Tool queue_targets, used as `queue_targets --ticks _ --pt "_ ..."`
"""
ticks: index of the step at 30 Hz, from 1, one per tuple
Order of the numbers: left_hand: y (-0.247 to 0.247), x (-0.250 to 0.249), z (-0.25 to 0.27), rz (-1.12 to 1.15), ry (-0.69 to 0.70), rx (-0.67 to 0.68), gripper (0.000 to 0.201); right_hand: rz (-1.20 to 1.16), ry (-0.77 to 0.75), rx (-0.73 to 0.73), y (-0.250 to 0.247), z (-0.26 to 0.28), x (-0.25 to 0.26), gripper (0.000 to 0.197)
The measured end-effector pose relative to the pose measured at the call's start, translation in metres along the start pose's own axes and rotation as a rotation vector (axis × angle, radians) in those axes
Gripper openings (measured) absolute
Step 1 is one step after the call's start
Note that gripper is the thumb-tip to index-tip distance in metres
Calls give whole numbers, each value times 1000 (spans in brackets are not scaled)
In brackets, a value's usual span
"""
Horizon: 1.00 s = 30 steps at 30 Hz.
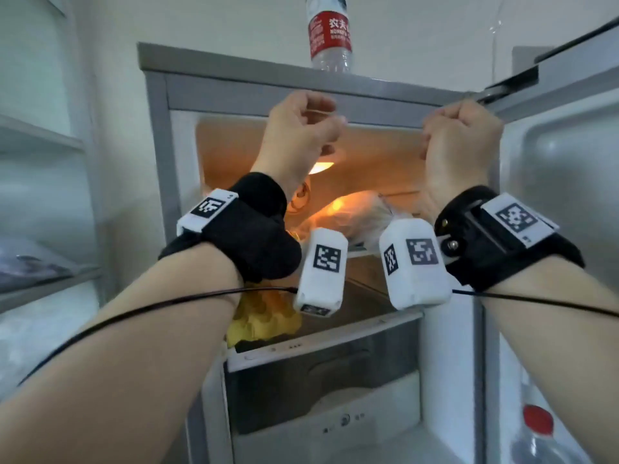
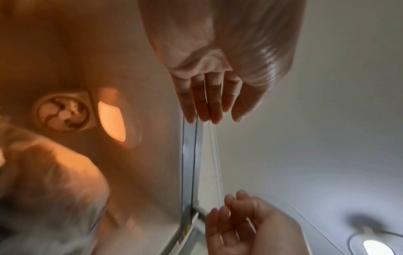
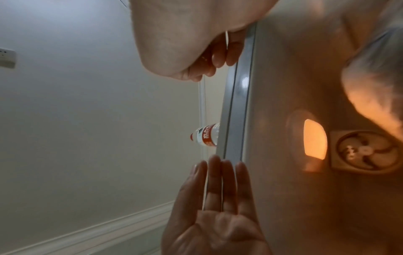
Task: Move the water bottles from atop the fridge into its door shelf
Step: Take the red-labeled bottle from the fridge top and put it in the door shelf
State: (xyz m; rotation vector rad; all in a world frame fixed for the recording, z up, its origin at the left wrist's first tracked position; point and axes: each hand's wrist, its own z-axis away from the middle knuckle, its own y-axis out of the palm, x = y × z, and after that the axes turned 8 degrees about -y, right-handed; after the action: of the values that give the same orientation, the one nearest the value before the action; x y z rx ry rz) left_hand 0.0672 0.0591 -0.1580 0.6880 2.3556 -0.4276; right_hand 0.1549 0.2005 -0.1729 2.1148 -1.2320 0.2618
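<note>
One water bottle [image 1: 329, 35] with a red label stands upright on the top of the fridge [image 1: 234, 67], its long axis vertical and its cap cut off by the frame edge. It lies above and slightly beyond both raised hands, closer to the left hand [image 1: 299, 128], which sits just below and a little left of it; the right hand [image 1: 460, 135] is further off, up near the hinge corner of the open door [image 1: 566, 155]. Judging by that, the left hand has the shorter reach: up and a touch to the right, then a grip round the bottle's body.

In the wrist views the left hand's fingers are nearly straight and together, holding nothing. The right hand's fingers are loosely curled, and it too seems to hold nothing, though blur leaves that uncertain.

The fridge compartment is lit and holds a pale plastic bag [image 1: 355, 209] on its shelf and something yellow [image 1: 264, 316] lower down, too blurred to name. Low in the door shelf [image 1: 509, 390] a second bottle with a red cap [image 1: 537, 420] stands upright, so the task seems partly done.
</note>
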Motion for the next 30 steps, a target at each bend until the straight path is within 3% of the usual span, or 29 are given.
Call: queue_targets --ticks 6,13,17,19,22,24,30 --pt "-33 -47 -33 -27 48 -189 11 -89 18 50 41 -33 33 23" --pt "-23 -58 -82 -97 10 -276 20 -88 25 221 73 -71 38 10" --pt "-12 -53 -104 -126 -36 -304 29 -98 93 302 85 -100 18 13" --pt "-8 -57 -113 -130 -57 -289 20 -108 142 331 88 -111 14 5" --pt "0 -70 -124 -171 -113 -250 5 -158 226 417 92 -119 22 16" --pt "3 -72 -132 -202 -178 -222 32 -201 243 480 100 -126 23 6" --pt "6 -68 -151 -233 -302 -92 52 -148 228 729 118 -143 14 49"
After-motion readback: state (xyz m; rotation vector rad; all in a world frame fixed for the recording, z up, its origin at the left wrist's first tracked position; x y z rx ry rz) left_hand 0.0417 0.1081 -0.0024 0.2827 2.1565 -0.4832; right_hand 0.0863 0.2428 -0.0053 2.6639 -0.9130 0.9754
